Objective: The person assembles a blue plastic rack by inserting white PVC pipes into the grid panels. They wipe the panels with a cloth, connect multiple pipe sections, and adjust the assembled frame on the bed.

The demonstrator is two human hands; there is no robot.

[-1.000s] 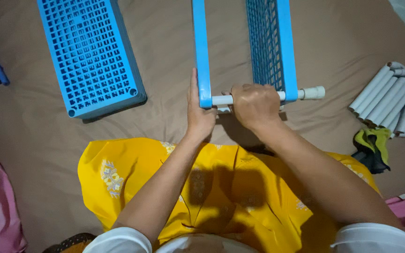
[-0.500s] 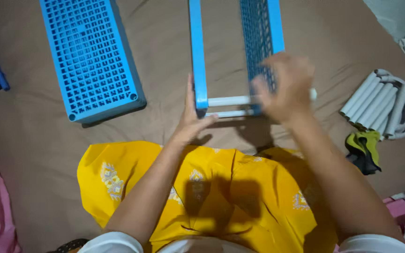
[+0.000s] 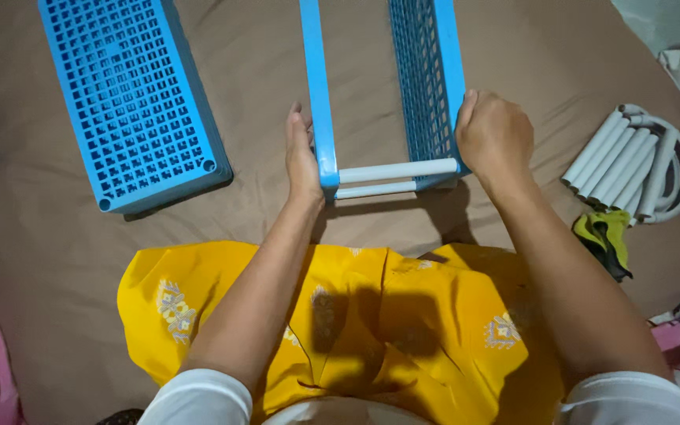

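Observation:
Two blue perforated plastic shelf panels stand on edge in front of me, the left panel (image 3: 316,86) and the right panel (image 3: 430,79). White tubes (image 3: 395,171) join their near corners. My left hand (image 3: 302,153) lies flat against the outer side of the left panel. My right hand (image 3: 493,134) presses the outer side of the right panel at its near corner.
Another blue perforated shelf (image 3: 131,98) lies flat to the left. A bundle of white tubes (image 3: 631,161) rests at the right beside a green-yellow cloth (image 3: 604,236). A brown sheet (image 3: 261,79) covers the surface. Yellow fabric (image 3: 340,315) drapes over my lap.
My right hand let go of the white tube's end, lifted, and came down against the right panel's outer side. The tube end no longer sticks out past the right panel.

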